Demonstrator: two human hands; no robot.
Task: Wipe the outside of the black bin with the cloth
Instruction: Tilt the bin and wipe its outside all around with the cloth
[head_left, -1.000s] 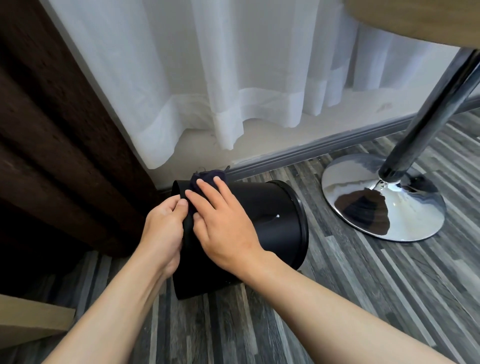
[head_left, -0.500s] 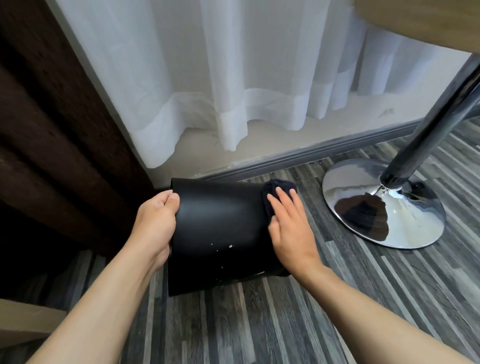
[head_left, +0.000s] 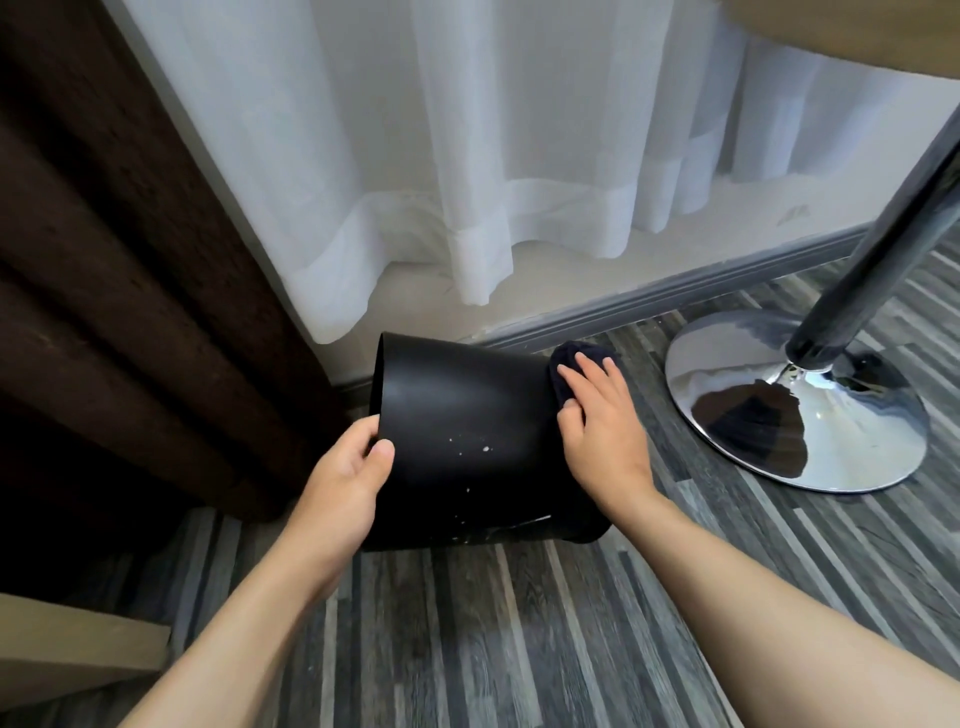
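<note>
The black bin (head_left: 467, 431) lies tipped on its side on the striped grey floor, close to the wall. White specks and smears dot its lower side. My left hand (head_left: 350, 467) grips the bin's left edge, thumb on the outer wall. My right hand (head_left: 597, 431) lies flat with fingers spread at the bin's right end, pressing a dark navy cloth (head_left: 574, 364) against it. Most of the cloth is hidden under my palm.
A chrome stool base (head_left: 800, 415) with its slanted pole (head_left: 872, 254) stands just right of my right hand. White sheer curtains (head_left: 467, 156) hang over the wall behind. A dark brown curtain (head_left: 119, 260) fills the left. A beige furniture edge (head_left: 67, 649) shows at lower left.
My right hand slid the cloth along the bin from its left end to its right end. The bin turned so its side faces me. My left hand now grips the left edge.
</note>
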